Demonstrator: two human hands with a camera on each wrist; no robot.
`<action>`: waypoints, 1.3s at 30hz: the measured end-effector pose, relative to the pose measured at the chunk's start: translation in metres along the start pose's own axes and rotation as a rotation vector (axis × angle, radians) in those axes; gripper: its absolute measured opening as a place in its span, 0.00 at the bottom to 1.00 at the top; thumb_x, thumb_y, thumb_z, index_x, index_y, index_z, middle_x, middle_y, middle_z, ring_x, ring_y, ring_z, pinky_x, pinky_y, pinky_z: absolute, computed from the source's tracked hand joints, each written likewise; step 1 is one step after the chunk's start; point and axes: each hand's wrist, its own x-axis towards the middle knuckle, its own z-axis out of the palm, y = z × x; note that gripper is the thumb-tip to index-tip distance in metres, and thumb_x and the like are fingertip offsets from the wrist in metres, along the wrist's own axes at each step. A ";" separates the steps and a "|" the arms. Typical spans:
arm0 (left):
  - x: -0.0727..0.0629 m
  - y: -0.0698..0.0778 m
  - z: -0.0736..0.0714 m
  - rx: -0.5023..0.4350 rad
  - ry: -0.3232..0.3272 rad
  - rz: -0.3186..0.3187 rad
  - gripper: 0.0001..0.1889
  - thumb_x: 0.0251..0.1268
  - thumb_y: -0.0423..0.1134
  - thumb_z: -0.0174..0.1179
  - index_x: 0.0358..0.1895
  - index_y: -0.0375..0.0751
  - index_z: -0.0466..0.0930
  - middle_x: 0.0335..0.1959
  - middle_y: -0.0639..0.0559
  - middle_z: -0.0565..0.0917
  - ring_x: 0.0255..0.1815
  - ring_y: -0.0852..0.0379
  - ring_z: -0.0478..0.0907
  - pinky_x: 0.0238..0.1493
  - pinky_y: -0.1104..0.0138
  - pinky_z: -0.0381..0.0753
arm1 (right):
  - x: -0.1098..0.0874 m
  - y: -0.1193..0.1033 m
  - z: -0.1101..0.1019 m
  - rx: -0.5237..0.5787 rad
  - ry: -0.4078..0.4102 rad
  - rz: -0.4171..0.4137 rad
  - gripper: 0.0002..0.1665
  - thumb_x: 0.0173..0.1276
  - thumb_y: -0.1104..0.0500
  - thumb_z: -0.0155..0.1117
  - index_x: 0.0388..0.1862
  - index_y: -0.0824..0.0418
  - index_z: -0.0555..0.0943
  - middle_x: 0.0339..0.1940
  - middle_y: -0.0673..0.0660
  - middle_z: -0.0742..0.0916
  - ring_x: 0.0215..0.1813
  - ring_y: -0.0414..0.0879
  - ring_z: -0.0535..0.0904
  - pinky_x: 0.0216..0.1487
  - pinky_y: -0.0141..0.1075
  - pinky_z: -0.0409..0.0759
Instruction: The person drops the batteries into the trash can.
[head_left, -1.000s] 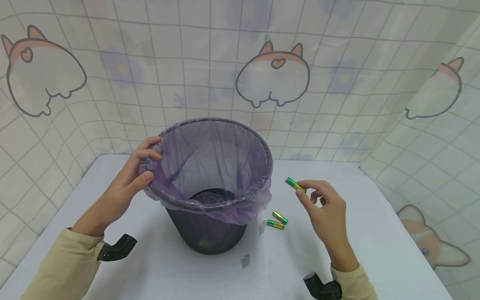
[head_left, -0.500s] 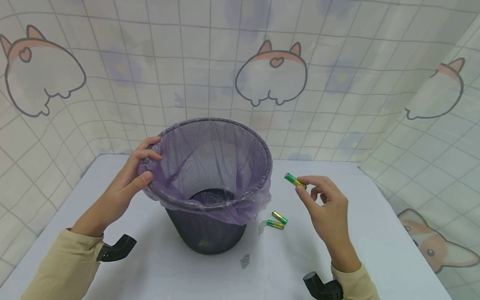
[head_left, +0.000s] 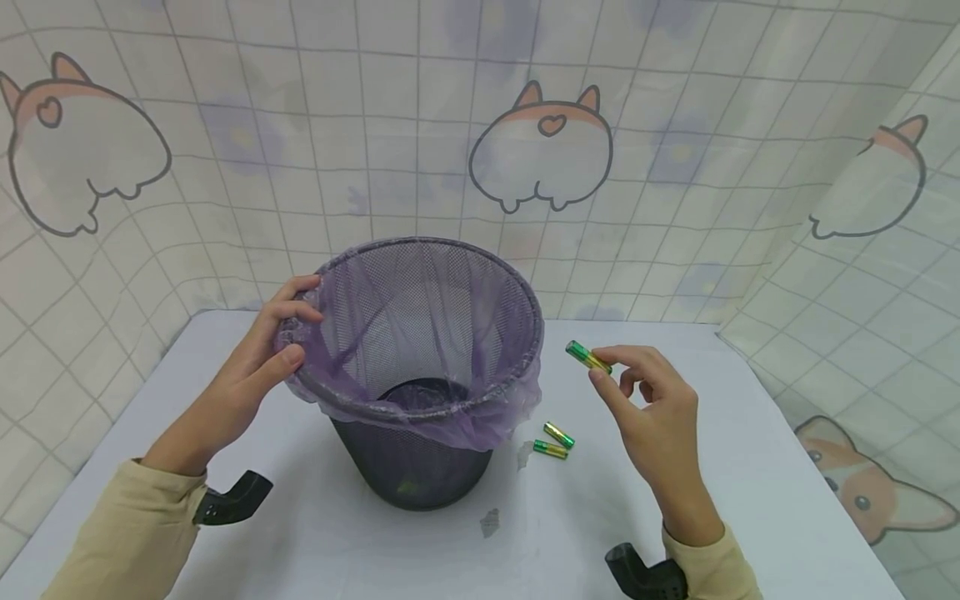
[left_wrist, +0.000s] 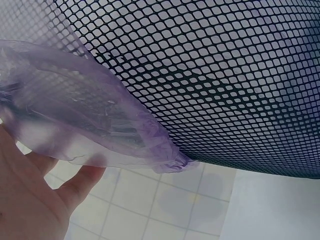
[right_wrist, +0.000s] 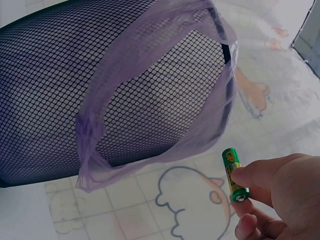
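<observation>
A black mesh trash bin [head_left: 408,471] stands on the white table, lined with a thin purple bag [head_left: 480,425] folded over its rim. My left hand [head_left: 251,367] grips the rim at the left, thumb in front and fingers behind it. In the left wrist view, the fingers [left_wrist: 82,182] press against the loose bag edge. Right of the bin, above the table, my right hand [head_left: 652,408] pinches a green and gold battery [right_wrist: 231,170] between thumb and index finger. Two similar batteries, one [head_left: 558,434] behind the other [head_left: 551,449], lie on the table between bin and hand.
The white table [head_left: 765,500] reaches back to a gridded curtain [head_left: 420,108] with cartoon corgi prints, which also hangs along both sides. A small grey patch [head_left: 490,522] marks the tabletop in front of the bin. Black wrist cameras sit on both sleeves.
My right hand has risen slightly with the battery, which has also shifted a little to the left. The left hand, the bin and the two lying batteries stay in place.
</observation>
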 end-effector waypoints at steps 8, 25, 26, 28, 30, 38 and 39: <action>0.000 0.001 0.001 -0.009 0.008 0.008 0.17 0.70 0.32 0.41 0.59 0.32 0.60 0.77 0.52 0.49 0.79 0.53 0.40 0.64 0.26 0.34 | 0.002 -0.009 -0.001 0.029 0.005 -0.034 0.15 0.59 0.67 0.70 0.45 0.57 0.85 0.37 0.48 0.84 0.31 0.34 0.68 0.31 0.30 0.59; 0.001 0.000 0.002 -0.024 0.039 0.023 0.15 0.69 0.33 0.44 0.58 0.40 0.65 0.77 0.52 0.51 0.79 0.49 0.41 0.64 0.27 0.34 | 0.009 -0.021 0.000 0.058 0.021 -0.075 0.16 0.58 0.68 0.70 0.45 0.59 0.85 0.37 0.50 0.84 0.31 0.36 0.68 0.32 0.30 0.59; 0.001 0.000 0.002 -0.025 0.040 0.022 0.15 0.69 0.33 0.44 0.58 0.41 0.65 0.77 0.51 0.51 0.79 0.49 0.41 0.64 0.27 0.34 | 0.010 -0.022 0.000 0.055 0.020 -0.075 0.15 0.58 0.68 0.70 0.45 0.59 0.85 0.37 0.50 0.84 0.31 0.36 0.68 0.32 0.30 0.59; 0.001 0.000 0.002 -0.027 0.041 0.018 0.15 0.70 0.33 0.44 0.58 0.40 0.65 0.77 0.52 0.51 0.79 0.49 0.41 0.64 0.26 0.34 | 0.010 -0.023 0.001 0.046 0.017 -0.072 0.15 0.59 0.68 0.69 0.45 0.58 0.85 0.37 0.51 0.84 0.31 0.36 0.68 0.32 0.30 0.59; 0.001 0.000 0.002 -0.028 0.040 0.015 0.15 0.70 0.33 0.44 0.58 0.40 0.65 0.77 0.52 0.51 0.79 0.49 0.41 0.63 0.26 0.35 | 0.011 -0.023 0.001 0.043 0.013 -0.068 0.15 0.59 0.67 0.69 0.45 0.58 0.85 0.37 0.51 0.84 0.31 0.36 0.68 0.32 0.31 0.59; 0.001 -0.001 0.001 -0.028 0.039 0.012 0.16 0.69 0.33 0.44 0.58 0.38 0.64 0.77 0.52 0.51 0.79 0.49 0.41 0.63 0.25 0.36 | 0.015 -0.029 0.004 0.063 0.004 -0.082 0.14 0.59 0.67 0.69 0.45 0.59 0.85 0.37 0.52 0.84 0.31 0.37 0.68 0.34 0.30 0.60; 0.001 -0.002 0.001 -0.027 0.039 0.012 0.16 0.69 0.33 0.44 0.58 0.38 0.64 0.77 0.52 0.51 0.79 0.49 0.41 0.63 0.25 0.35 | 0.015 -0.029 0.005 0.066 0.002 -0.084 0.14 0.59 0.67 0.69 0.45 0.59 0.85 0.37 0.52 0.84 0.31 0.37 0.68 0.34 0.30 0.60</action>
